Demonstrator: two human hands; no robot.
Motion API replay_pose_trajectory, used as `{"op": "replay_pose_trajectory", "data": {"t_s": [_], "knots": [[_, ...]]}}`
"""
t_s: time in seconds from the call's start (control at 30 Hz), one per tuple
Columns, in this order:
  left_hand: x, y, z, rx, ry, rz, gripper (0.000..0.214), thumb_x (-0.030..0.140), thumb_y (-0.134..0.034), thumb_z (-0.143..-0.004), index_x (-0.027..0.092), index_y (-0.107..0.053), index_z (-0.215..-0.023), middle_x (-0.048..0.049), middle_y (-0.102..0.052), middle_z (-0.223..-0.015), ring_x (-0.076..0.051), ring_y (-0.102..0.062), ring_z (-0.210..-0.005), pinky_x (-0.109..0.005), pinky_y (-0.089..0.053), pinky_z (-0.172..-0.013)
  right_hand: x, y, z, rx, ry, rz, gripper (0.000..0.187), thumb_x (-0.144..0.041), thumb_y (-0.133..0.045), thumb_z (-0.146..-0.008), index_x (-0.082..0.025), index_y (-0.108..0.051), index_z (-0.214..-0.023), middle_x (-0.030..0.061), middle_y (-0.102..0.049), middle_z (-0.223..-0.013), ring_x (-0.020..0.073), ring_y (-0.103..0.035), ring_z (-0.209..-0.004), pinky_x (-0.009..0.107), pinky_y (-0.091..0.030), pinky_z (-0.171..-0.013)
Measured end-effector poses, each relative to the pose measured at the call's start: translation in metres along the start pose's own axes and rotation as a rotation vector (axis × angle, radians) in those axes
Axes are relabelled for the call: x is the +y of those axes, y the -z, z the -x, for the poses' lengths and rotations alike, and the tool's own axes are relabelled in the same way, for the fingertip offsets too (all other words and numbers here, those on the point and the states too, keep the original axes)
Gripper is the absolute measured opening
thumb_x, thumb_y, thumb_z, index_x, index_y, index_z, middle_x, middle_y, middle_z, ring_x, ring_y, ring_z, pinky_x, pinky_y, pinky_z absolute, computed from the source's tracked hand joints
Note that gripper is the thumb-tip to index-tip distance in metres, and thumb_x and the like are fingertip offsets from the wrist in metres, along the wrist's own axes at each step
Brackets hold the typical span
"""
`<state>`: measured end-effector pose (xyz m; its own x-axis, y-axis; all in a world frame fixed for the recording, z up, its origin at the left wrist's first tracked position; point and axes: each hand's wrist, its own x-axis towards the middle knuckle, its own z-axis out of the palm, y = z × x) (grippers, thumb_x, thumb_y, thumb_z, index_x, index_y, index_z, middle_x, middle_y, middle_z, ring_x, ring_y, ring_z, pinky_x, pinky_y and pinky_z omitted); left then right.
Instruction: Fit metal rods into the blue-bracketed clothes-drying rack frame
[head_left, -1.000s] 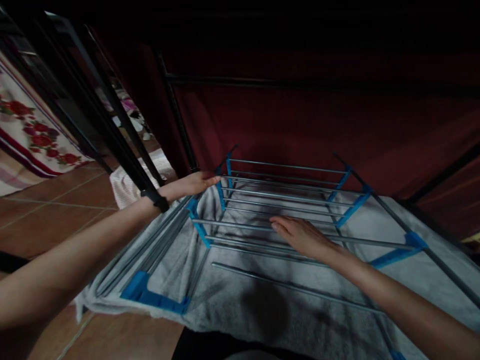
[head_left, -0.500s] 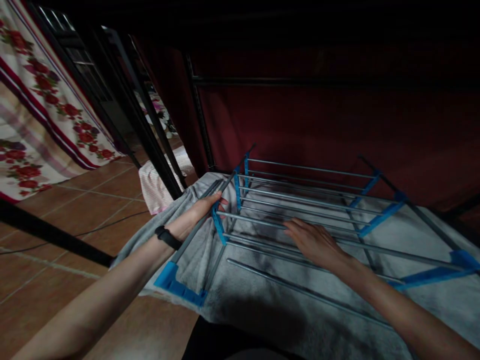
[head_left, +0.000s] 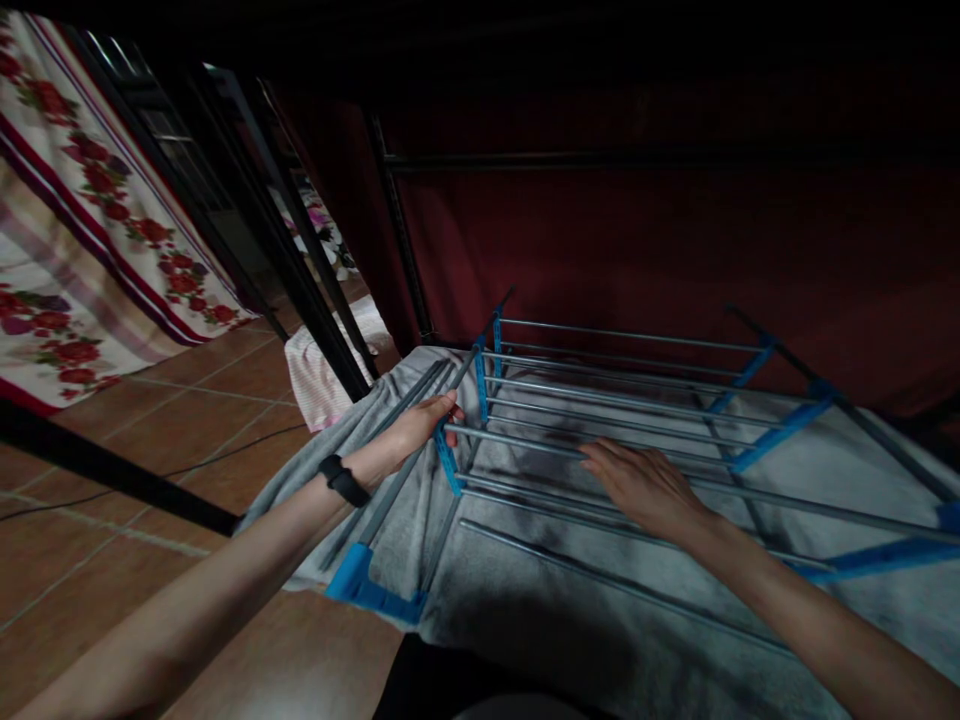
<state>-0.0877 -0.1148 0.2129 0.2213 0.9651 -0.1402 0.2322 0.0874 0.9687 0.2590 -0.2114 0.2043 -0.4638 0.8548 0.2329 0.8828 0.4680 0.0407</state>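
Note:
A rack of grey metal rods with blue plastic brackets lies before me on a grey blanket. At its left side, my left hand wraps round the side pole where a blue bracket meets it; a black band circles that wrist. Over the front upper rod, my right hand curls its fingers, palm down, near the rod's middle. A loose-looking metal rod lies on the blanket closer to me. A blue corner piece joins the side frame at lower left.
Black metal posts rise on the left, and a dark red cloth hangs behind the rack. A flowered curtain, a striped cloth and a cable on the tiled floor are further left.
The whole view has shifted slightly, so the rack and hands appear a little further right. Both hands keep their places on the rack.

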Motion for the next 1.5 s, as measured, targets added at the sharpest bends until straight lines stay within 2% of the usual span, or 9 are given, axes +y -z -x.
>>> {"op": "replay_pose_trajectory", "data": {"t_s": [0.2,0.43,0.67,1.0,1.2,1.5], "knots": [[0.007,-0.005,0.005,0.023,-0.029,-0.051,0.058,0.075,-0.056,-0.086,0.018,-0.068,-0.087,-0.0043,-0.063,-0.062,-0.022,-0.060,-0.062,-0.034,-0.048,-0.062,0.001,-0.003,0.004,0.038,-0.005,0.010,0.037,-0.030,-0.035,-0.108,-0.025,-0.067,-0.125,0.0094,-0.073,-0.128,0.0216,-0.073,-0.098,0.032,-0.052,-0.078],[0.011,-0.008,0.007,0.020,-0.034,0.002,0.052,0.070,-0.061,-0.086,0.018,-0.066,-0.085,-0.0030,-0.063,-0.068,-0.018,-0.057,-0.059,-0.032,-0.049,-0.060,0.002,0.003,0.002,-0.010,0.000,-0.033,0.035,-0.031,-0.036,-0.108,-0.026,-0.068,-0.119,0.0066,-0.075,-0.117,0.0191,-0.072,-0.088,0.029,-0.049,-0.071],[0.007,-0.008,0.002,0.033,-0.028,0.033,0.053,0.070,-0.064,-0.083,0.017,-0.066,-0.085,-0.0044,-0.065,-0.081,-0.018,-0.060,-0.060,-0.032,-0.050,-0.058,0.002,0.006,0.001,-0.026,-0.010,-0.086,0.034,-0.032,-0.037,-0.108,-0.025,-0.069,-0.118,0.0084,-0.074,-0.115,0.0203,-0.072,-0.087,0.032,-0.050,-0.074],[0.009,-0.009,0.001,0.018,-0.092,-0.039,0.050,0.068,-0.063,-0.086,0.018,-0.065,-0.080,-0.0040,-0.064,-0.078,-0.018,-0.058,-0.059,-0.032,-0.049,-0.060,0.006,0.006,-0.001,-0.065,-0.002,-0.105,0.035,-0.035,-0.037,-0.108,-0.026,-0.069,-0.120,0.0074,-0.075,-0.118,0.0209,-0.073,-0.087,0.032,-0.050,-0.074],[0.010,-0.011,0.002,0.031,-0.069,-0.002,0.048,0.066,-0.064,-0.085,0.019,-0.065,-0.079,-0.0037,-0.063,-0.076,-0.017,-0.055,-0.060,-0.031,-0.048,-0.059,0.007,0.010,-0.003,-0.044,0.011,-0.166,0.035,-0.034,-0.039,-0.107,-0.025,-0.070,-0.121,0.0077,-0.076,-0.116,0.0209,-0.073,-0.092,0.031,-0.051,-0.078],[0.012,-0.014,0.002,0.044,-0.046,0.000,0.042,0.060,-0.065,-0.087,0.020,-0.065,-0.075,-0.0036,-0.061,-0.068,-0.018,-0.053,-0.058,-0.030,-0.046,-0.056,0.008,0.014,-0.006,-0.081,-0.020,-0.247,0.041,-0.035,-0.036,-0.108,-0.025,-0.072,-0.124,0.0072,-0.076,-0.121,0.0216,-0.074,-0.099,0.033,-0.055,-0.084]]}}
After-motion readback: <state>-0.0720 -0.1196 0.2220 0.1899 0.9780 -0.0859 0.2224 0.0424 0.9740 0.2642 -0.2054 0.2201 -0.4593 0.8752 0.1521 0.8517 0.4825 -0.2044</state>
